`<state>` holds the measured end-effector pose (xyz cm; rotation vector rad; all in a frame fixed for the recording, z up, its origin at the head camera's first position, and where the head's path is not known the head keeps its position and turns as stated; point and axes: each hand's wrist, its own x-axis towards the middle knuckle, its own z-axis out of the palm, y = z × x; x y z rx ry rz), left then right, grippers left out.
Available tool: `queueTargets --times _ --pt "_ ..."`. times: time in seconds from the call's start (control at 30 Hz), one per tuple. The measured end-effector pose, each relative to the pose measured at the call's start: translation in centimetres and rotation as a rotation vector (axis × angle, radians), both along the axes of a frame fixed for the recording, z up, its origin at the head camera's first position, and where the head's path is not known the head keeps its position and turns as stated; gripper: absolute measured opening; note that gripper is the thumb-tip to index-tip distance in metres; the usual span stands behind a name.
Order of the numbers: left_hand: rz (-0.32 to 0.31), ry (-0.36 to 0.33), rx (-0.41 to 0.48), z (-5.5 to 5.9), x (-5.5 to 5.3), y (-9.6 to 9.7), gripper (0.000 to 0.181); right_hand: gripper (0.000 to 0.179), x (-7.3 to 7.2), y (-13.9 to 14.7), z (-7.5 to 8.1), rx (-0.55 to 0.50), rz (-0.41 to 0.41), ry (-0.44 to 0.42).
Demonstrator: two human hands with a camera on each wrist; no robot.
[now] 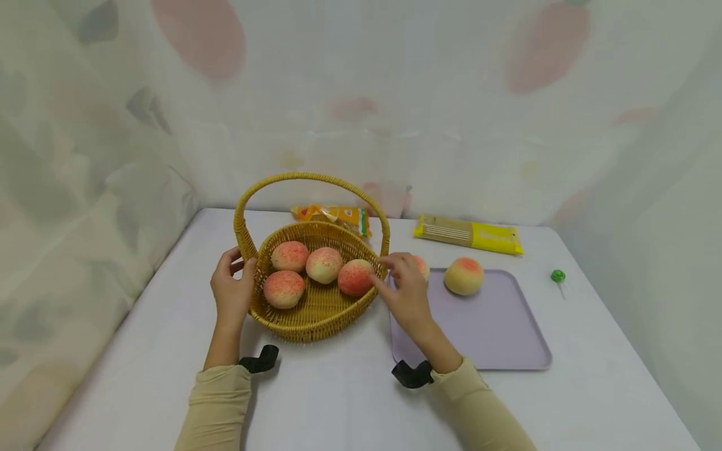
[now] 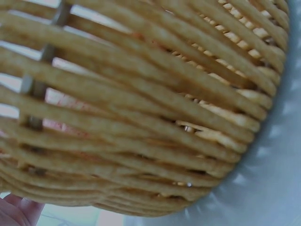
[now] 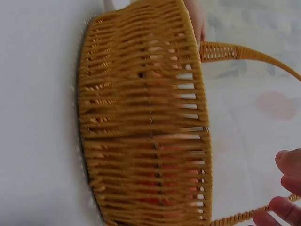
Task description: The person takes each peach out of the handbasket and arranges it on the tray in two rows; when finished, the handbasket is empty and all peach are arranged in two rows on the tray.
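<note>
A yellow wicker basket [image 1: 313, 313] with a tall arched handle stands left of centre, holding several pink-and-cream peaches [image 1: 324, 265]. At its left end my left hand [image 1: 231, 288] grips the rim by the foot of the handle, thumb in front and fingers behind. My right hand [image 1: 407, 294] is at the basket's right end, beside the handle's other foot and the rightmost peach [image 1: 355, 277]. In the right wrist view, its fingers [image 3: 289, 212] are loosely bent, with a gap to the thumb. The left wrist view shows mostly wickerwork [image 2: 141, 103].
A lilac tray [image 1: 479, 338] lies to the right, with a yellowish peach [image 1: 464, 276] and another peach [image 1: 420, 266] partly hidden behind my right hand. Farther back are an orange food packet [image 1: 338, 216] and a yellow noodle packet [image 1: 468, 234]. A green lollipop [image 1: 558, 275] lies far right.
</note>
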<state>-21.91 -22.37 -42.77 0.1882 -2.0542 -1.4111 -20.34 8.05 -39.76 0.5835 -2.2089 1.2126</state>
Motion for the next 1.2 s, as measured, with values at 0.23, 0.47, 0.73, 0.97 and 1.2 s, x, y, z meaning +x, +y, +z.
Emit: queueTargets --times 0.23,0.47,0.73,0.97,1.2 --pt "-0.014 -0.002 -0.002 0.6 -0.1 0.1 0.030 0.033 -0.4 -1.7 0.2 0.047 0.131 -0.087" --pt "-0.017 -0.030 0.003 0.5 0.1 0.3 0.030 0.046 -2.5 -3.9 0.6 0.417 0.099 -0.263" --pt "-0.028 -0.034 0.008 0.3 0.0 0.6 0.031 0.065 -3.6 -4.8 0.7 0.662 0.056 -0.389" --pt "-0.015 -0.035 0.010 0.5 -0.1 0.4 0.031 0.065 -4.3 -5.6 0.4 0.778 0.014 -0.470" --pt "-0.009 -0.041 0.013 0.1 0.2 0.0 0.031 0.064 -4.4 -6.4 0.1 0.842 -0.010 -0.481"
